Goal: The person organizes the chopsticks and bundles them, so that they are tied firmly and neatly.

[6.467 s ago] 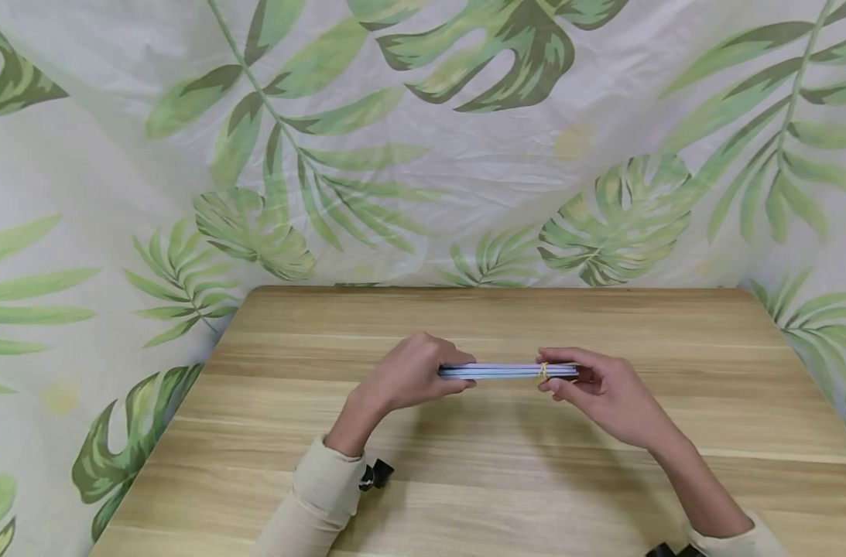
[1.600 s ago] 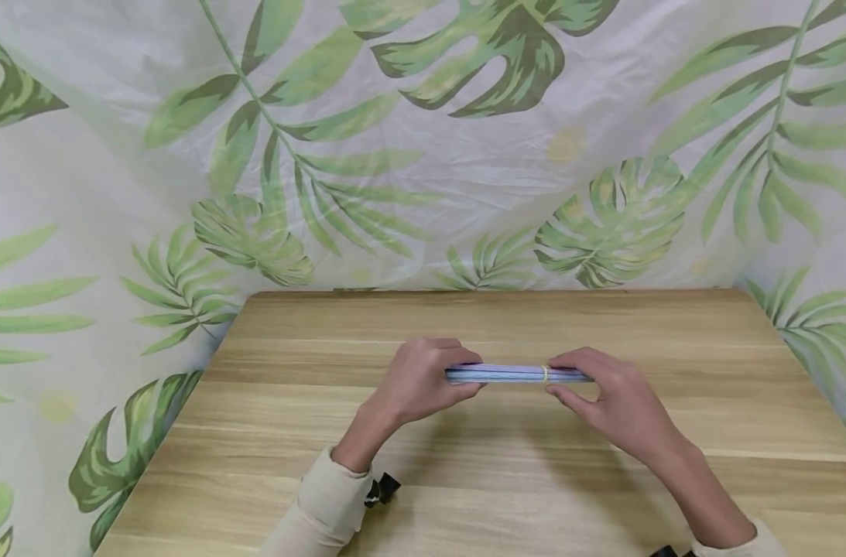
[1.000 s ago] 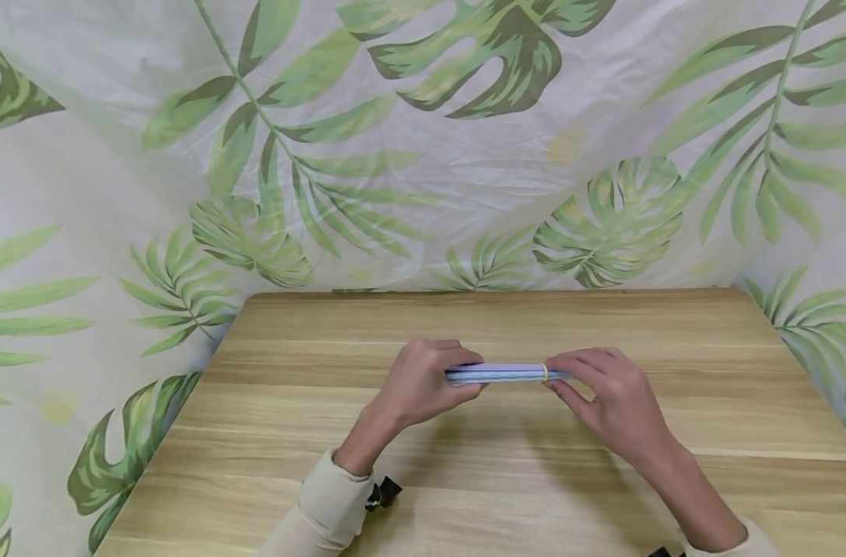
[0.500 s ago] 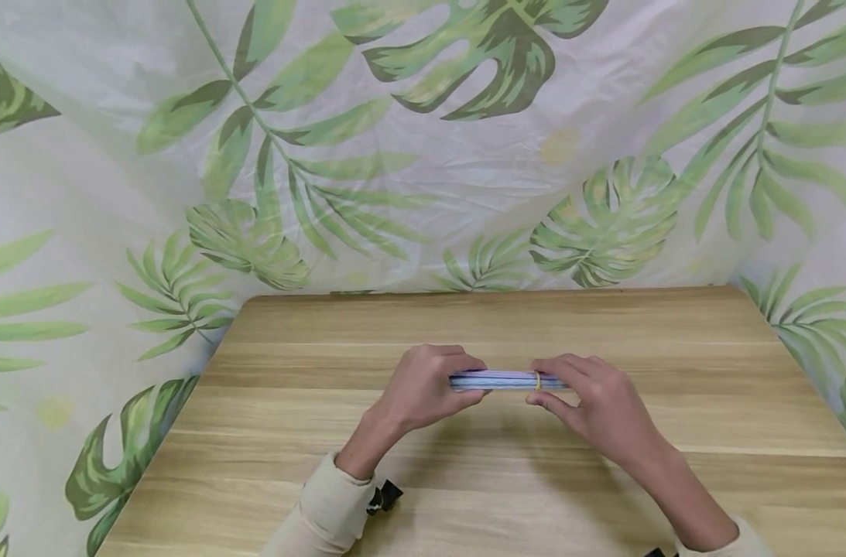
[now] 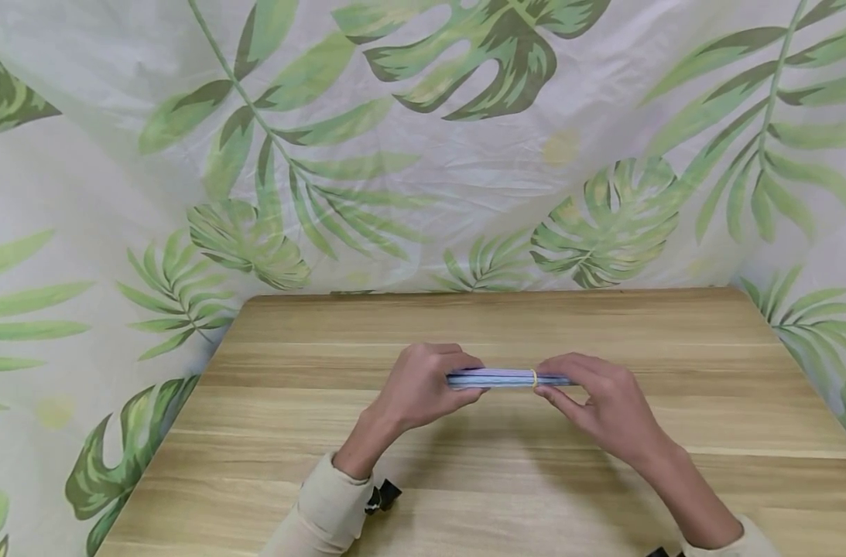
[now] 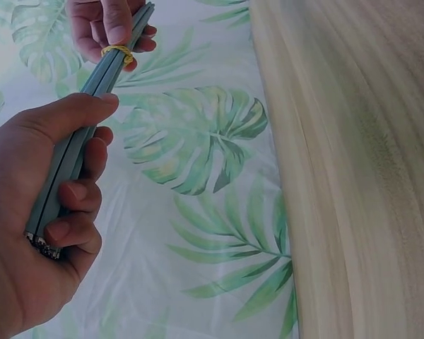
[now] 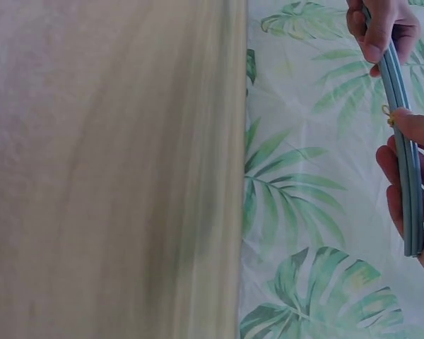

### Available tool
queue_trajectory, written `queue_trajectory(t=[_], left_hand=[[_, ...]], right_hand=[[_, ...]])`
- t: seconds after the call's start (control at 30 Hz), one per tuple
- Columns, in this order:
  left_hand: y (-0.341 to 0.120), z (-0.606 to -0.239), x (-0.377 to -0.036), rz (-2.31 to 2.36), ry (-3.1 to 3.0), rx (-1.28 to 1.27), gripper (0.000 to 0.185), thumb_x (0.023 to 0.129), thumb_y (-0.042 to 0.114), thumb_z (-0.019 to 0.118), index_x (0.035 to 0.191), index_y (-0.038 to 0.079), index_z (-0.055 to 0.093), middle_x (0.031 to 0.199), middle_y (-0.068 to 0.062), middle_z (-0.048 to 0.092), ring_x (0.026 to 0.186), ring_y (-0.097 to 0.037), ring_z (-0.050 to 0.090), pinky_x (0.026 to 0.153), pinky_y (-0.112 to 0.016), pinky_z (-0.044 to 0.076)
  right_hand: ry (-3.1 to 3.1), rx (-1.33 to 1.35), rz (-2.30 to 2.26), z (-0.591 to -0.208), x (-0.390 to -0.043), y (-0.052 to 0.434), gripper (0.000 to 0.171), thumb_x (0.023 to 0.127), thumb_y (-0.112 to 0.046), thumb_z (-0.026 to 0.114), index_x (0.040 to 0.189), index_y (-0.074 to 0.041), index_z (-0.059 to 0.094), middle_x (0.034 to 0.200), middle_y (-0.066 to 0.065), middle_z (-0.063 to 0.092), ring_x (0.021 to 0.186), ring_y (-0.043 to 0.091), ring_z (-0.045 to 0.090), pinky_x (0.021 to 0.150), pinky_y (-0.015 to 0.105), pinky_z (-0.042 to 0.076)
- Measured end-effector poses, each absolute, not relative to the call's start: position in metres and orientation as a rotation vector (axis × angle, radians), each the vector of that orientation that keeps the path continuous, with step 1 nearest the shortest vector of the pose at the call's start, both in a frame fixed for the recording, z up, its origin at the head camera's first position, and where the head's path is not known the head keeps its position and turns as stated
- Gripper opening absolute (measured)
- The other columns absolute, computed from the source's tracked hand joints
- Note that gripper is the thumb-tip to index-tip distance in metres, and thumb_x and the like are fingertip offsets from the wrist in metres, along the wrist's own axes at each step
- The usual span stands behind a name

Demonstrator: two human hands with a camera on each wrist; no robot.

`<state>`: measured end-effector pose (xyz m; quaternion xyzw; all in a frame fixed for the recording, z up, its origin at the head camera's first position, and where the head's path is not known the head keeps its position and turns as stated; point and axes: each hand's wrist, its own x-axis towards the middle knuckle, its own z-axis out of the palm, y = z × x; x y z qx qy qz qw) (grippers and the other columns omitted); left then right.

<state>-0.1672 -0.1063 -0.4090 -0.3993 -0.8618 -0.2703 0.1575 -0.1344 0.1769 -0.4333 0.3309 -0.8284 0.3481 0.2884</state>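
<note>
A bundle of slim, pencil-like sticks (image 5: 495, 378), pale blue and lilac, is held level above the table. My left hand (image 5: 426, 387) grips its left part, thumb on one side and fingers curled round the other. In the left wrist view, dark and whitish stick ends (image 6: 42, 246) show below the palm. A yellow rubber band (image 5: 535, 378) circles the bundle towards its right end. There my right hand (image 5: 607, 402) holds the sticks, thumb and fingertips right at the band. In the right wrist view a small loop of the band (image 7: 388, 113) stands out beside the thumb.
Beneath both hands lies a wood-grain table (image 5: 325, 333). A leaf-patterned cloth (image 5: 423, 178) hangs behind it and at its sides. A black wrist device (image 5: 384, 497) sits by the left sleeve, and part of another (image 5: 659, 552) by the right sleeve.
The band, looped and tangled at first, now appears as one narrow ring in the head view. My right hand has shifted slightly left over the last second; the left keeps its grip.
</note>
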Motion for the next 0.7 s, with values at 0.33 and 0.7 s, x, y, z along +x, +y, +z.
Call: queue_trajectory(t=[0.33, 0.7], left_hand=[[-0.103, -0.408, -0.164, -0.787, -2.459, -1.166, 0.014, 0.086, 0.017, 0.090, 0.098, 0.011, 0.085, 0.086, 0.002, 0.080, 0.065, -0.002, 0.063, 0.064, -0.013, 0.047], [-0.098, -0.410, -0.164, -0.767, -2.456, -1.216, 0.016, 0.084, 0.017, 0.091, 0.098, 0.011, 0.085, 0.085, 0.003, 0.080, 0.066, -0.002, 0.065, 0.063, -0.013, 0.047]], right_hand=[[-2.123, 0.901, 0.974, -0.439, -0.136, 0.174, 0.028, 0.078, -0.011, 0.094, 0.104, -0.012, 0.086, 0.099, 0.003, 0.084, 0.081, 0.017, 0.079, 0.075, 0.019, 0.059], [-2.216, 0.885, 0.864, -0.437, -0.130, 0.167, 0.035, 0.082, -0.034, 0.092, 0.111, -0.015, 0.085, 0.096, -0.002, 0.084, 0.069, 0.008, 0.070, 0.057, 0.014, 0.049]])
